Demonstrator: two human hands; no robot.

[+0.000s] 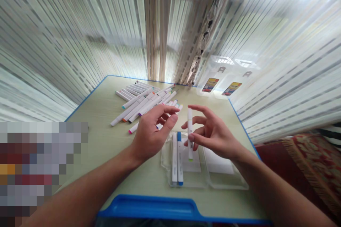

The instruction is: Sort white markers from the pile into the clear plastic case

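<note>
Upright between the thumb and fingers of my right hand (213, 131) is a white marker (190, 124) with a light green end at the bottom. It hangs over an open clear plastic case (226, 183). Inside the case's left side lie a grey-ended marker (174, 159) and a blue-capped marker (180, 163), side by side. My left hand (156, 127) hovers left of the held marker, thumb and fingers apart with nothing between them. Behind it spreads a loose pile of white markers (141, 104) with variously coloured ends; the hand hides part of it.
The pale green table (93, 113) has a blue rim and a blue front tray (157, 205). Two clear cases with labels (210, 85) stand at the back right. Striped sheer curtains (112, 25) hang close behind. A patterned rug (314, 159) lies at right; the left edge is pixelated.
</note>
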